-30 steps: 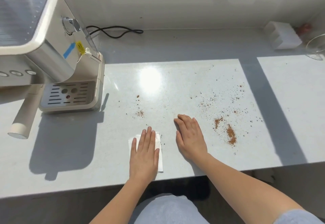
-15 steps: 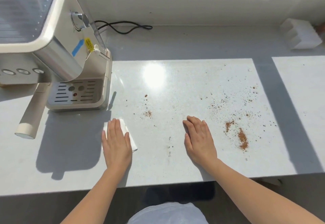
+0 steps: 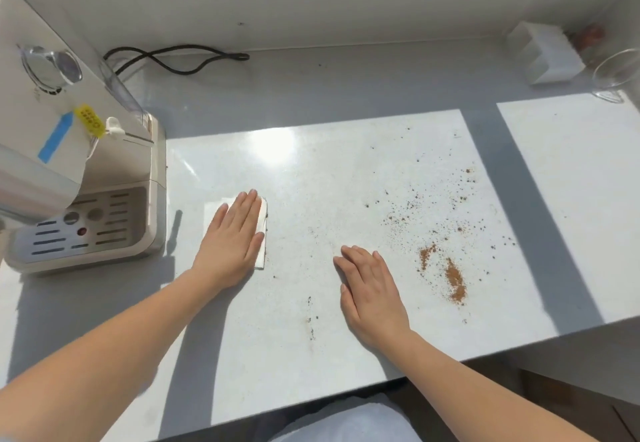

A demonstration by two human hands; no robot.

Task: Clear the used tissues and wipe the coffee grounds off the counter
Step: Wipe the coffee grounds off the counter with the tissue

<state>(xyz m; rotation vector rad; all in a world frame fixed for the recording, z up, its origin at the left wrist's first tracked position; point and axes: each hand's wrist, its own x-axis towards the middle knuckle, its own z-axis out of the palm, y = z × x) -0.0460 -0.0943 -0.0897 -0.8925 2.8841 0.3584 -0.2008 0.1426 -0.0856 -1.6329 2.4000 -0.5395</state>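
Observation:
My left hand [image 3: 232, 233] lies flat with straight fingers on a folded white tissue [image 3: 212, 207], pressing it onto the white counter [image 3: 311, 171] just right of the coffee machine. My right hand [image 3: 372, 289] rests flat and open on the counter, holding nothing. Brown coffee grounds [image 3: 453, 278] lie in a small heap to the right of my right hand, with finer specks scattered above it. A thin trail of dark grounds [image 3: 310, 317] runs between my two hands.
A coffee machine [image 3: 83, 178] with a drip tray stands at the left. Its black cord [image 3: 180, 58] lies by the back wall. A white box [image 3: 543, 53] and a clear glass [image 3: 614, 74] sit at the far right. The counter's front edge [image 3: 311, 400] is near my body.
My left hand has slid the tissue left and then away from me, towards the coffee machine, leaving a thin trail of grounds. My right hand has stayed flat in place.

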